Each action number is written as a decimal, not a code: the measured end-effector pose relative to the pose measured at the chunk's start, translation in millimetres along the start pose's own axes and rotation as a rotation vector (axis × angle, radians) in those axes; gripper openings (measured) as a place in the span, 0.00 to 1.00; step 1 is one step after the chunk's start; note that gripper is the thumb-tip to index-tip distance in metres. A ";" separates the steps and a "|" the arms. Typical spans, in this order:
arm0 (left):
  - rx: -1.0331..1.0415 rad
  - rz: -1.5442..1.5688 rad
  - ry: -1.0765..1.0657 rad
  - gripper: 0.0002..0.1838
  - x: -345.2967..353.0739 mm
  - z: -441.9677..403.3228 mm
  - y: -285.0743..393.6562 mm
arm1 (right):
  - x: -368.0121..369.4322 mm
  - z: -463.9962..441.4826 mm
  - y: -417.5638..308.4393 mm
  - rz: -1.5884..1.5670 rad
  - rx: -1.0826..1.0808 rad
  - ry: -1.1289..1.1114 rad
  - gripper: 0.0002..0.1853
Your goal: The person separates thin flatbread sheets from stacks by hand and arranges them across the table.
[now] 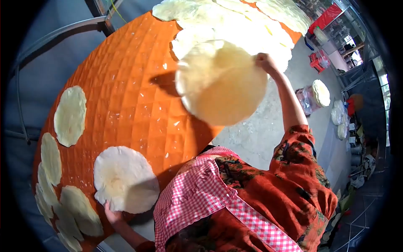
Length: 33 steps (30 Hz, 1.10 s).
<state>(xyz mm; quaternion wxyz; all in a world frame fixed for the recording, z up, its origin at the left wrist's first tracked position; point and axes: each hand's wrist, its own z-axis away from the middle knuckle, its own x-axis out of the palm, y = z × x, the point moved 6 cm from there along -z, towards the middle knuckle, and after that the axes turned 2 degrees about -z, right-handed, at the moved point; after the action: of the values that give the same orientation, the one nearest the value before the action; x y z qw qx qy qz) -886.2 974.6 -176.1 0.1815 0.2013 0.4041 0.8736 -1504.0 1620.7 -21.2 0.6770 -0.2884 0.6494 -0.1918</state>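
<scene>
the right hand point(264, 63) pinches the raised flatbread point(224, 92) only by its right rim above the orange cloth point(109, 88), so it could tear, while the left hand point(112, 214) seemingly grips the near-left flatbread point(121, 168).

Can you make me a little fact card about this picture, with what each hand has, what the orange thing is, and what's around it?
Right hand: pinching the edge of a big, pale round sheet, a bit blurry
Left hand: at the near edge of a whitish round sheet; grip partly hidden
Orange thing: a broad orange surface with pale flecks
Far end: overlapping pale sheets, brightly lit
Left side: more pale sheets, some overlapping
Clothes: pink-checked apron, patterned red top
</scene>
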 end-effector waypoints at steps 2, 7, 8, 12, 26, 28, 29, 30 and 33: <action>0.228 -0.294 -0.117 0.25 0.7 -2.0 7.5 | -14.2 -9.4 52.2 0.758 -0.129 0.416 0.03; 0.167 -0.055 -0.004 0.21 50.4 10.7 36.4 | 147.6 44.4 -73.4 -0.387 -0.112 -0.061 0.08; 0.196 -0.057 0.017 0.21 71.4 18.6 45.1 | 199.1 82.8 -125.6 -0.509 -0.185 -0.322 0.08; 0.123 0.070 0.002 0.18 146.2 26.2 68.3 | 299.3 260.4 -323.0 -0.397 -0.599 -1.157 0.54; 0.549 0.059 0.059 0.17 151.6 -35.1 106.9 | 253.7 -27.3 -407.1 -0.737 -0.500 -0.563 0.14; 0.555 -0.027 0.244 0.14 134.3 -64.5 81.4 | 219.1 -94.7 -363.7 -0.960 -0.392 -0.426 0.13; 0.585 -0.111 0.245 0.13 112.4 -96.8 56.4 | 199.5 -120.3 -344.2 -0.919 -0.438 -0.328 0.14; 0.617 -0.197 0.243 0.12 92.0 -124.9 40.5 | 204.1 -164.9 -309.6 -0.992 -0.340 -0.272 0.15; 0.744 -0.925 0.460 0.11 112.4 -132.8 28.9 | 193.9 -237.1 -217.2 -0.917 -0.138 0.069 0.15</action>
<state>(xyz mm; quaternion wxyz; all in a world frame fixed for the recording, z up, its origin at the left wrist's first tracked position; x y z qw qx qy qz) -1052.7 926.9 -209.2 0.3665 -0.1372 0.7545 0.5269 -1697.6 1299.2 -29.0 0.4795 -0.5834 0.4884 -0.4372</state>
